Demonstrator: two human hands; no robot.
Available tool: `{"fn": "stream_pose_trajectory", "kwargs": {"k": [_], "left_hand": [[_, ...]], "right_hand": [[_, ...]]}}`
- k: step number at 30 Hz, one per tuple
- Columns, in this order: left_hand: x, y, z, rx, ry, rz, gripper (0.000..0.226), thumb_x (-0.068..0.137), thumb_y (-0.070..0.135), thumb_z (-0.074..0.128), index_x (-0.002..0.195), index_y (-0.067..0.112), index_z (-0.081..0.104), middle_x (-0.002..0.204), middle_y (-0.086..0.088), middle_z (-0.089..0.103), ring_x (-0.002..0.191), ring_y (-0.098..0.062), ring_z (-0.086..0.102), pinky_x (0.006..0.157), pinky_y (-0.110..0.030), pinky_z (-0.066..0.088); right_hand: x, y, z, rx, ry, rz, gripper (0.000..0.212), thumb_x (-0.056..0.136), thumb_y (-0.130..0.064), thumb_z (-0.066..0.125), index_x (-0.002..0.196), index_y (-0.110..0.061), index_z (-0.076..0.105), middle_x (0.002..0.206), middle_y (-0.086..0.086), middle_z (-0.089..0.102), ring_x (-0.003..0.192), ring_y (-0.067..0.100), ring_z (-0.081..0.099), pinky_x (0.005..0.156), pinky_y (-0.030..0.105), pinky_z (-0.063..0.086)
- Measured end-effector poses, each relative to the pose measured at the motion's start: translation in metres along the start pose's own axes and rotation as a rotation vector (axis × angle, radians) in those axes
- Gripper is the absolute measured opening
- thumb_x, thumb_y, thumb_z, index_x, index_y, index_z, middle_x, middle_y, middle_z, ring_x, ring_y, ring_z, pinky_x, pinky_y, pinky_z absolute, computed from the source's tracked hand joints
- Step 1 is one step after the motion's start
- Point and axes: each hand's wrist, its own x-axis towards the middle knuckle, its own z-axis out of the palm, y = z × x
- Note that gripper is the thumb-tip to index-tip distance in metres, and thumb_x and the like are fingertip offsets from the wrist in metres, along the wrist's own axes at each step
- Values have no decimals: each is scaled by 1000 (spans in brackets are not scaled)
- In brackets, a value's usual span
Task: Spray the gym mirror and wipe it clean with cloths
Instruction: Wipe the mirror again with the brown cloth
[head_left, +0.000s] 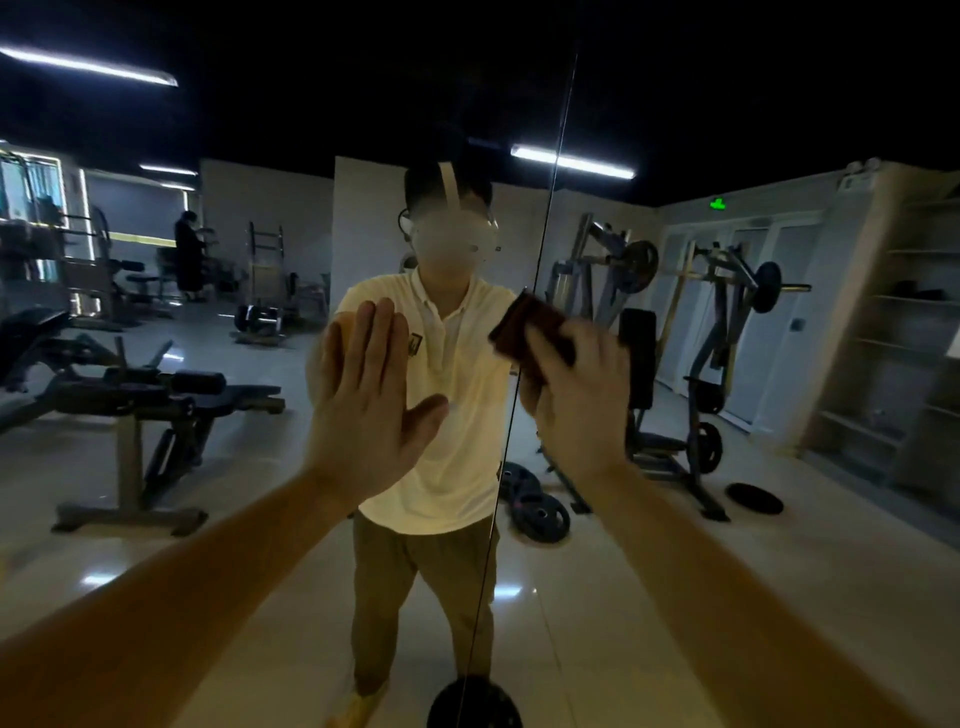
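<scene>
The gym mirror (727, 597) fills the view, with a thin vertical seam (540, 249) between two panels. My left hand (363, 405) lies flat against the glass left of the seam, fingers straight and together. An orange-yellow edge (338, 330), seemingly a cloth, peeks out beyond its fingers. My right hand (582, 395) presses a dark brown cloth (524, 325) onto the glass just right of the seam, fingers spread over it and blurred by motion. No spray bottle is in view.
The glass reflects me, a bench (156, 395) at left, plate-loaded machines (717, 332) at right, weight plates (535, 509) on the floor, and another person (188, 254) far back. A dark round object (472, 701) sits at the mirror's foot.
</scene>
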Motion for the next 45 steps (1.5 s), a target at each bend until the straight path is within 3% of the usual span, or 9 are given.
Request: {"fn": "stream_pose_trajectory", "kwargs": {"k": [9, 13, 17, 22, 30, 34, 37, 40, 45], "left_hand": [[0, -2, 1, 46, -10, 9, 95, 104, 62, 43, 162, -7, 12, 170, -29, 8, 160, -43, 4, 129, -58, 3], [1, 2, -10, 47, -18, -5, 92, 105, 57, 45, 162, -7, 11, 170, -29, 7, 160, -42, 3, 129, -58, 4], [-21, 14, -17, -24, 15, 24, 88, 101, 45, 57, 160, -8, 20, 170, -29, 11, 159, -42, 9, 130, -57, 8], [-60, 14, -7, -27, -105, 44, 90, 102, 50, 57, 162, -6, 18, 171, -25, 8, 160, -40, 8, 129, -61, 10], [-63, 16, 3, 62, -142, 31, 99, 101, 62, 49, 162, -6, 11, 170, -28, 2, 160, -44, 2, 129, -58, -1], [-62, 17, 3, 72, -135, 24, 105, 99, 62, 53, 164, -2, 2, 171, -27, 0, 160, -43, 2, 129, -60, 3], [-61, 19, 1, 84, -137, 13, 104, 97, 60, 56, 163, -5, 8, 170, -28, 4, 160, -43, 4, 128, -61, 6], [-61, 22, -3, 83, -150, -17, 101, 97, 59, 56, 162, -7, 15, 170, -29, 8, 160, -42, 6, 129, -61, 7], [-60, 21, -14, 58, -209, -43, 99, 99, 61, 52, 163, -5, 15, 172, -24, 7, 161, -38, 5, 127, -63, 15]], "right_hand": [[-164, -40, 11, 101, -394, -330, 42, 93, -26, 41, 126, -28, 67, 119, -1, 54, 105, 21, 54, 96, 46, 56], [-159, -20, -4, 47, -528, -554, 38, 87, -27, 53, 121, -28, 70, 110, 2, 63, 98, 21, 58, 82, 41, 60], [-84, 19, -24, 100, -320, -91, 27, 100, -33, 54, 123, -24, 63, 114, 5, 61, 103, 21, 57, 90, 45, 55], [-52, 53, -28, 22, -6, 467, 57, 84, -6, 54, 141, -9, 48, 133, 24, 50, 116, 42, 51, 97, 54, 50], [-207, -31, 19, 227, -284, 149, 31, 90, -29, 59, 118, -16, 61, 118, 8, 61, 108, 30, 60, 98, 47, 52], [-259, -10, 7, 252, -598, -195, 44, 75, -25, 78, 116, -21, 63, 120, 1, 53, 104, 22, 62, 87, 40, 60], [-243, 32, -5, 226, -493, -16, 47, 71, -14, 87, 112, -19, 66, 117, 3, 55, 99, 21, 61, 81, 36, 58], [-191, 62, -20, 171, -245, 254, 35, 85, -9, 70, 119, -8, 64, 118, 17, 60, 99, 32, 62, 84, 44, 58], [-146, 51, -12, 220, -32, 488, 59, 74, 7, 68, 130, -4, 52, 124, 28, 56, 106, 45, 61, 87, 53, 53]]}}
